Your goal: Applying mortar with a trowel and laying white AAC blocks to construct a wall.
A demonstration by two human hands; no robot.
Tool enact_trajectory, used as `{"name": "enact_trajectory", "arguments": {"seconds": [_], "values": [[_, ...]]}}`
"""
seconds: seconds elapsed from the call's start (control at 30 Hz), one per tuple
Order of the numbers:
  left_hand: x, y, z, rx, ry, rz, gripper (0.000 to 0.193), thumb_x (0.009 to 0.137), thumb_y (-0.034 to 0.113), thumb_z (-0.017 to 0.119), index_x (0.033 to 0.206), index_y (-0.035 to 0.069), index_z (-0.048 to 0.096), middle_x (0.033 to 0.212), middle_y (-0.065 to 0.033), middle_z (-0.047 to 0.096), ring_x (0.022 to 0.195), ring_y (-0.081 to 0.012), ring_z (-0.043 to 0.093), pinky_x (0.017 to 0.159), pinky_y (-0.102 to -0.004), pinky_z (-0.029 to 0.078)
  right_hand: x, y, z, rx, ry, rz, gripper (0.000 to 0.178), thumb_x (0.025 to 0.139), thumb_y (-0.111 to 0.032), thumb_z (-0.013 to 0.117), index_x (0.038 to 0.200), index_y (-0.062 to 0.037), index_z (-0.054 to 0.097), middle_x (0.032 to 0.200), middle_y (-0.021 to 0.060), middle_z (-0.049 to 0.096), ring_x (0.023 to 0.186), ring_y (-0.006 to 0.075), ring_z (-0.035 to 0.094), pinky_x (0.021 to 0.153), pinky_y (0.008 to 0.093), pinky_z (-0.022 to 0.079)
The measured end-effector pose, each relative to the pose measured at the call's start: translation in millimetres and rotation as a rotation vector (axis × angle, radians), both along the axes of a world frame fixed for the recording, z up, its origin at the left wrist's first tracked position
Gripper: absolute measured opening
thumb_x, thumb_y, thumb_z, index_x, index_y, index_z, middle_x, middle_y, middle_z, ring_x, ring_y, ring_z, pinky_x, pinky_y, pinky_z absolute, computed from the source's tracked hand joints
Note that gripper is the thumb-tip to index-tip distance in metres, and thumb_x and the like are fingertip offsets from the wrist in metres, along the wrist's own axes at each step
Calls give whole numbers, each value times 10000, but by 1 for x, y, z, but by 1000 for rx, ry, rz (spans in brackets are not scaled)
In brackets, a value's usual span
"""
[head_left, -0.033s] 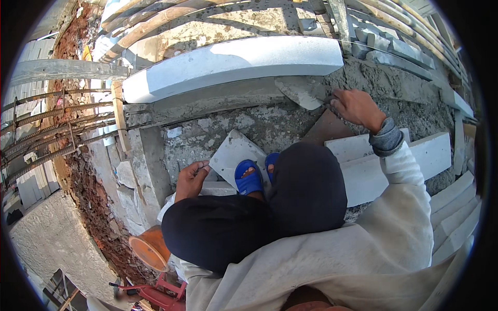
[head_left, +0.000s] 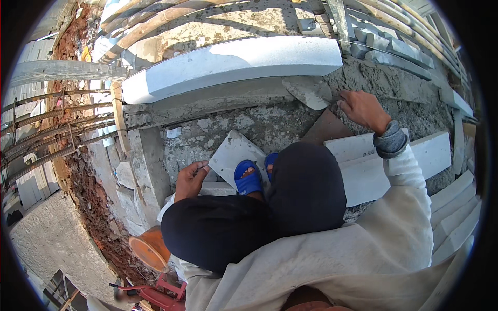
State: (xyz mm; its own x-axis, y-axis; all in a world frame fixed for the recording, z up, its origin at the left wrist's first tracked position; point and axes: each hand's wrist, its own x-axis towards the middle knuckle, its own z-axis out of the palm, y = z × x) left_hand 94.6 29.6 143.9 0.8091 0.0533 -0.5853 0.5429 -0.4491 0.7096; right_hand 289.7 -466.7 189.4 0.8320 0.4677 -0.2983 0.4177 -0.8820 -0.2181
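My right hand point(head_left: 364, 110) is closed round the handle of a trowel point(head_left: 309, 94), most of the handle being hidden by the fingers. Its wide metal blade lies against the grey mortar bed point(head_left: 223, 101) just under the right part of a long white block point(head_left: 233, 62). Beside my left knee, my left hand point(head_left: 191, 181) has its thumb and fingers pinched together; I cannot make out anything in them. Nearest to that hand is a white block piece point(head_left: 228, 155), with my foot in a blue sandal point(head_left: 248, 179) on it.
More white blocks point(head_left: 399, 166) lie by my right knee, next to a brown flat piece point(head_left: 328, 129). Rebar rods point(head_left: 52, 124) jut in from the left. Bamboo poles point(head_left: 150, 26) cross the far side. An orange bucket point(head_left: 150, 249) and a red frame point(head_left: 161, 295) are at lower left.
My right hand and the trowel have shifted slightly to the right along the mortar below the long block. My left hand stays where it was.
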Motion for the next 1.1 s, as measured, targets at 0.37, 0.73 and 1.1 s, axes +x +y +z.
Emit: {"name": "enact_trajectory", "arguments": {"seconds": [0.37, 0.73, 1.1], "values": [[14, -3, -19, -10, -15, -74, 315, 972, 190, 646, 1164, -54, 699, 947, -98, 768, 893, -134, 670, 834, -290, 509, -37, 71, -13, 102, 22, -90, 291, 984, -294, 563, 1082, -26, 618, 839, 197, 696, 815, 407, 685, 713, 510, 548], [11, 1, -16, -39, -29, -42, 294, 971, 163, 646, 1147, -66, 697, 951, -98, 761, 875, -120, 657, 815, -277, 506, -39, -1, -22, -85, -61, -146, 306, 976, -292, 579, 1135, -37, 633, 834, 178, 696, 846, 378, 691, 719, 496, 546], [12, -2, -15, -14, -10, -61, 301, 975, 163, 656, 1152, -80, 683, 960, -78, 753, 920, -112, 647, 876, -274, 494, -47, -60, -6, -130, -87, -261, 251, 976, -287, 579, 1073, -60, 626, 865, 192, 691, 837, 400, 679, 727, 510, 533]]}}
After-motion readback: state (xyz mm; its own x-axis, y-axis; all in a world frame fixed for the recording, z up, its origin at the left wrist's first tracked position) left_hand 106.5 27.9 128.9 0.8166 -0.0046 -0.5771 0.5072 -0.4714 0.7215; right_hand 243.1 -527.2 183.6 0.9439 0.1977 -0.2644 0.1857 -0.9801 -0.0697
